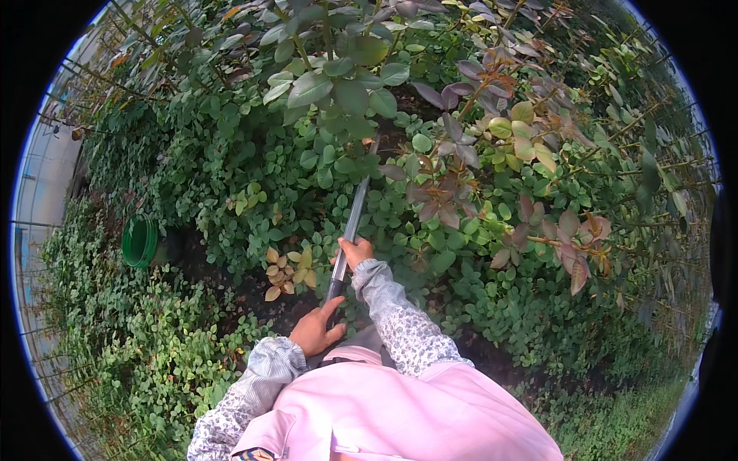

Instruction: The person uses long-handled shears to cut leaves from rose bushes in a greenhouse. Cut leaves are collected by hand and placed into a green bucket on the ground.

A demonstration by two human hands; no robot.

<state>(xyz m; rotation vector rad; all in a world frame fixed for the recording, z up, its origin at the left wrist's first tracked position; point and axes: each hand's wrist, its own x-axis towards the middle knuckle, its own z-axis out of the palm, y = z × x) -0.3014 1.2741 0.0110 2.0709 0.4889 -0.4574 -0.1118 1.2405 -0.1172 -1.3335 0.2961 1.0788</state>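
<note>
A long metal pole tool [356, 210] with a black grip [334, 288] runs from my body up into the rose foliage. Its far end is partly covered by leaves, so what the tip is like cannot be made out. My right hand [355, 252] is wrapped around the metal shaft just above the grip. Lower down, my left hand [316, 329] is at the black grip, index finger stretched across it and thumb apart; the other fingers are hidden beneath. Leafy rose stems [331, 86] rise in front of both hands, and a yellowish leaf cluster [291, 274] sits left of the grip.
Dense rose bushes [190, 144] surround me. Reddish shoots [568, 239] reach in from the right. At the left, a green round container [139, 242] lies among the plants beside dark ground [196, 253]. A pale wall or sheeting [49, 173] shows at the left rim.
</note>
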